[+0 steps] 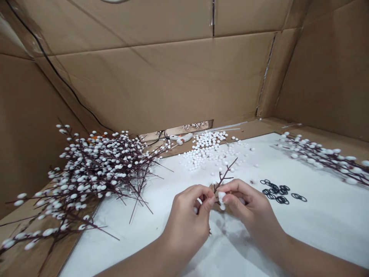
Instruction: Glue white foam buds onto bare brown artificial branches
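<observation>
A thin dark brown twig (225, 176) with several short side shoots stands up between my hands. My left hand (187, 219) pinches its lower stem between thumb and fingers. My right hand (245, 204) holds a small white foam bud (221, 197) against the twig with thumb and fingertips. A small piece of cardboard (215, 192) lies partly hidden behind my fingers. Several black rubber rings (275, 190) lie on the white sheet to the right of my right hand.
A large heap of branches with white buds (95, 177) fills the left side, with more (323, 156) at right. White foam balls (206, 148) are piled at the back, near a hot glue gun (181, 138) and glue sticks (221, 129). Cardboard walls (144, 77) surround the white sheet (317, 231).
</observation>
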Tool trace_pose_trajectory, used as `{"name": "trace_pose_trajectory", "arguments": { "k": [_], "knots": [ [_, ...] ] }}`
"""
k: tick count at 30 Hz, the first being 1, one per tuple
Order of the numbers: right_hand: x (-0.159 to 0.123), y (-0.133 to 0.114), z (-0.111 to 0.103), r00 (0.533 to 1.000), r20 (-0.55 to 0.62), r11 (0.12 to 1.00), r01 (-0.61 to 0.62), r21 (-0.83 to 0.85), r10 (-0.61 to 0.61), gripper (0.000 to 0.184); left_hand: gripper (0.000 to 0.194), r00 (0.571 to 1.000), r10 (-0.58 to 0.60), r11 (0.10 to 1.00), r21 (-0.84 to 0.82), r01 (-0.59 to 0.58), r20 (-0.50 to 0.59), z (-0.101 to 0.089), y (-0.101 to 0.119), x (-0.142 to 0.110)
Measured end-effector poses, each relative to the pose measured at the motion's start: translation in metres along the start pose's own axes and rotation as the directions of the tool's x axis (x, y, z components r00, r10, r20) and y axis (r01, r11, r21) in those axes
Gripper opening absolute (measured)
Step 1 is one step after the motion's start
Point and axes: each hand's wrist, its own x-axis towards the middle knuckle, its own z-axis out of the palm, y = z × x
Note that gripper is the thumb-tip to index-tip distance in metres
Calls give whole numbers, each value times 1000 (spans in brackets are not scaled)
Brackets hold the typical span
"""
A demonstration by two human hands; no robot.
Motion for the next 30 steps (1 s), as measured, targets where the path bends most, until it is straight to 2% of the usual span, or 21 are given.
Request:
{"name": "trace_pose_trajectory", "arguments": {
  "k": [4, 10, 19, 23, 30],
  "knots": [
    [0, -2, 0, 999, 3, 999, -39, 37, 39, 15, 14, 1000, 7, 1000, 0, -7, -8, 1, 0, -1],
    [0, -2, 0, 999, -8, 999, -51, -5, 51, 14, 13, 1000, 15, 1000, -1, -15, -26, 2, 0, -2],
    [3, -14, -4, 995, -34, 978, 91, -187, -99, 12, 13, 999, 44, 999, 20, -43, -32, -2, 2, -1],
    [2, -16, -4, 996, -16, 976, 86, -202, -92, 15, 14, 997, 58, 997, 44, -56, -44, -2, 1, -2],
    [-1, -9, 0, 985, -46, 961, 151, -230, -166, 14, 14, 994, 96, 992, 86, -92, -47, 0, -2, -3]
  ]
}}
